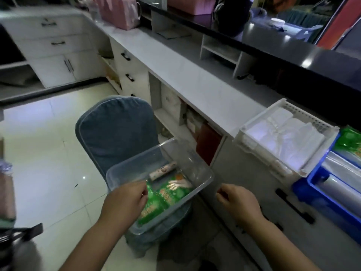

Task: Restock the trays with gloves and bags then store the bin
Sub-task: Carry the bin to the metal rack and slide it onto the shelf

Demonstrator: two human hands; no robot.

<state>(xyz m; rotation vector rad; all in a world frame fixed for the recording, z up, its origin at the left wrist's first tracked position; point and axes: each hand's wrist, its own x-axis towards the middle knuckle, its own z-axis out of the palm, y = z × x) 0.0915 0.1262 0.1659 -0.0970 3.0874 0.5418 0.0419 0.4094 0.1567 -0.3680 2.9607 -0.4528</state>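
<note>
Left hand (125, 200) lies curled on the near rim of the clear plastic bin (203, 173), at about 6 o'clock in the view; if it grips the rim I cannot tell. Right hand (239, 202) hovers loosely curled and empty just beside the bin at 5 o'clock. The bin is see-through and sits on a blue covered chair (117, 130). Inside it lie green glove packets (166, 196) and a small printed roll (163, 170). At 3 o'clock a white tray (254, 122) on the white counter (175, 61) holds folded white bags (283, 133); a blue tray (316, 184) touches it.
</note>
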